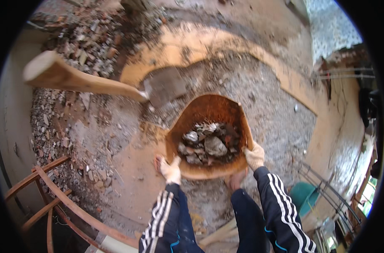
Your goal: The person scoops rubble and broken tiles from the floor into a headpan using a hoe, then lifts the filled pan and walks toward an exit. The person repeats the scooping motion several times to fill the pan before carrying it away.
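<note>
Between my hands is a wide orange-brown bucket (204, 173), rusty inside, its mouth facing up. Broken rubble (215, 146) lies in the bottom, with a large grey lump in the middle. My left hand (171, 169), in a pale work glove, is closed on the near left edge of the bucket. On the right edge, my right hand (254, 156), gloved too, grips the rim. The fingers that reach round the outside of the bucket are partly hidden. My bare feet are close to the bucket's near side.
A hoe with a thick wooden handle (86, 82) and flat metal blade (164, 87) is at the upper left. Broken masonry (95, 42) is heaped behind it. A wooden frame (74, 206) stands lower left; a green container (303, 197) and metal rods (333, 196) are at right.
</note>
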The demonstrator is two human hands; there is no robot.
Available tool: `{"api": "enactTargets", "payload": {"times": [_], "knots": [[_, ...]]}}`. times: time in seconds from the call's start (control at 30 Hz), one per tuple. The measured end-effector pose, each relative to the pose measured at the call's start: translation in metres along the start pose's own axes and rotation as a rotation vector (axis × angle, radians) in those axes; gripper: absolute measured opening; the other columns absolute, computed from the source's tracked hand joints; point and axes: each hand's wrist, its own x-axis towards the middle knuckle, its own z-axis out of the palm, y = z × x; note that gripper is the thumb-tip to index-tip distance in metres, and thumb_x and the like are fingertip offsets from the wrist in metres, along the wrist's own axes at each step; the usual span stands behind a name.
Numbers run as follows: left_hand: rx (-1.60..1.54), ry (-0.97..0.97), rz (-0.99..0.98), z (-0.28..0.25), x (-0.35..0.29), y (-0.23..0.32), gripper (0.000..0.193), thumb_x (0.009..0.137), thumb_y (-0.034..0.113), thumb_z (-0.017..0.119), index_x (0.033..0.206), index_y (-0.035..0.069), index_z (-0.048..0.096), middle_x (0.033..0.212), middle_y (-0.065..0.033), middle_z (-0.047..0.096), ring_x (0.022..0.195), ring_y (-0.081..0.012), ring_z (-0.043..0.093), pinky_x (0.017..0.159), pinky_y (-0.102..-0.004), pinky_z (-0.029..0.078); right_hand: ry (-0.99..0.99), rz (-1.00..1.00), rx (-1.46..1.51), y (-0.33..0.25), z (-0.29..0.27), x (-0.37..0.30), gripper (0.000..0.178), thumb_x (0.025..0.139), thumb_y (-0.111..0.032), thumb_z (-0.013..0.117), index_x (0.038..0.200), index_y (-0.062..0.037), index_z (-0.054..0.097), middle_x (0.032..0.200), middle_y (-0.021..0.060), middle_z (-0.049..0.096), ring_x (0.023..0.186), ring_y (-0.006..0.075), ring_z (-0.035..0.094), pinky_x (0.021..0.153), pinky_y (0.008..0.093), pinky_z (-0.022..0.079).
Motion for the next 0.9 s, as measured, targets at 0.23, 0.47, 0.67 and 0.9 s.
{"api": "enactTargets", "payload": {"times": [0.23, 0.47, 0.67, 0.9], "knots": [[-0.133, 0.124, -0.294, -0.064, -0.003, 0.054, 0.065, 0.073, 0.007, 0.081, 0.133, -0.002, 0.057, 0.12, -0.015, 0.069, 0.105, -0.0234, 0.066, 0.096, -0.0341, 0.049, -0.159, -0.06, -0.01, -0.109, -0.037, -0.018, 0.024, 0.081, -0.019, 0.07, 0.1, -0.0053, 0.069, 0.074, 0.0128, 0.066, 0.068, 0.022, 0.065, 0.066, 0.0362, 0.051], [0.022, 0.249, -0.261, -0.179, -0.005, 0.111, 0.033, 0.074, 0.023, 0.083, 0.092, 0.003, 0.065, 0.081, -0.0128, 0.068, 0.075, -0.0294, 0.065, 0.074, -0.0405, 0.051, -0.253, -0.065, 0.066, -0.205, -0.013, -0.091, 0.012, 0.082, -0.009, 0.07, 0.091, -0.0021, 0.065, 0.072, -0.0006, 0.063, 0.069, 0.0076, 0.058, 0.063, 0.0276, 0.049], [-0.046, 0.352, -0.301, -0.294, 0.026, 0.129, 0.033, 0.077, 0.024, 0.082, 0.093, 0.001, 0.064, 0.082, -0.0134, 0.071, 0.072, -0.0257, 0.066, 0.072, -0.039, 0.051, -0.371, -0.056, 0.101, -0.315, 0.057, -0.129, 0.031, 0.082, -0.008, 0.069, 0.112, -0.0016, 0.069, 0.082, -0.0014, 0.068, 0.075, 0.0084, 0.06, 0.069, 0.0283, 0.052], [-0.385, 0.531, -0.273, -0.392, 0.07, 0.153, 0.031, 0.08, -0.005, 0.074, 0.107, 0.002, 0.061, 0.096, -0.0055, 0.07, 0.079, -0.0134, 0.065, 0.071, -0.028, 0.052, -0.495, -0.277, -0.091, -0.45, 0.141, -0.125, 0.045, 0.081, -0.023, 0.072, 0.125, -0.0121, 0.067, 0.092, 0.0185, 0.073, 0.085, 0.031, 0.073, 0.075, 0.0398, 0.054]]}}
